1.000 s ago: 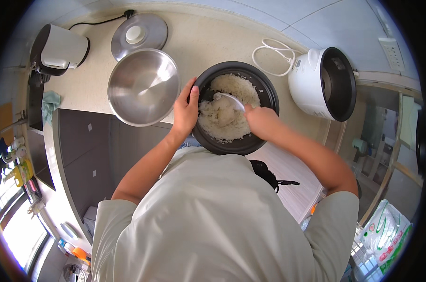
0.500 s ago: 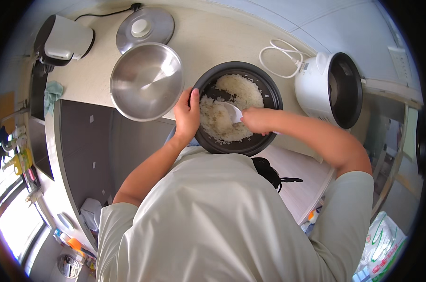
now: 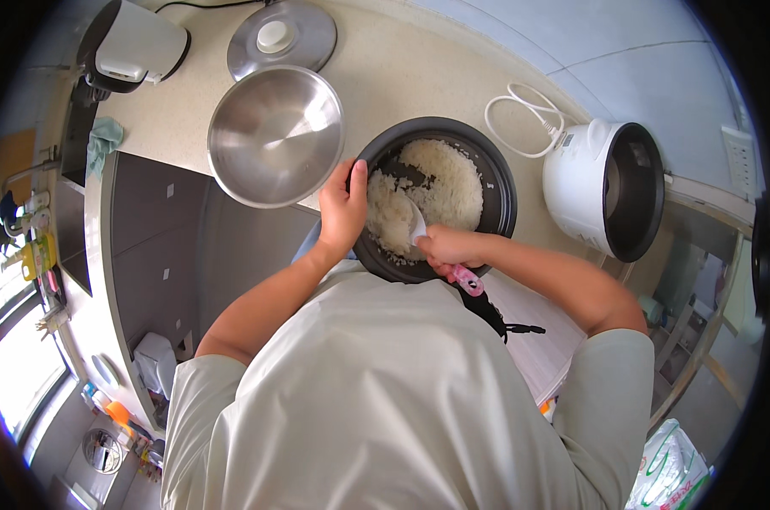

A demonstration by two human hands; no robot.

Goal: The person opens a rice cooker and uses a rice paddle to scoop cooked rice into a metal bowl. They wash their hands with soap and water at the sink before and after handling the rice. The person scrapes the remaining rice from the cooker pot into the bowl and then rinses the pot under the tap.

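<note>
A dark rice cooker pot (image 3: 501, 189) holding cooked white rice (image 3: 453, 174) is tilted toward me at the counter's near edge. My left hand (image 3: 342, 208) grips its left rim, thumb on top. In my right hand (image 3: 453, 248) is a rice paddle (image 3: 416, 226) with a white blade and a pink patterned handle. The blade is pushed into the loose rice on the pot's left side, partly hidden by it. Some of the dark pot bottom shows between the rice portions. Just left of the pot is an empty stainless steel bowl (image 3: 276, 140).
A round metal lid (image 3: 304, 38) with a white knob lies behind the bowl. The white cooker body (image 3: 576, 183) lies at the right, its dark opening facing right, with a white cord (image 3: 495, 115) beside it. A white appliance (image 3: 143, 47) stands far left, near a green cloth (image 3: 103, 140).
My right hand has moved down and slightly left, turning the paddle more upright, so its pink handle now shows below the hand. My left hand stays on the rim. The view has shifted slightly.
</note>
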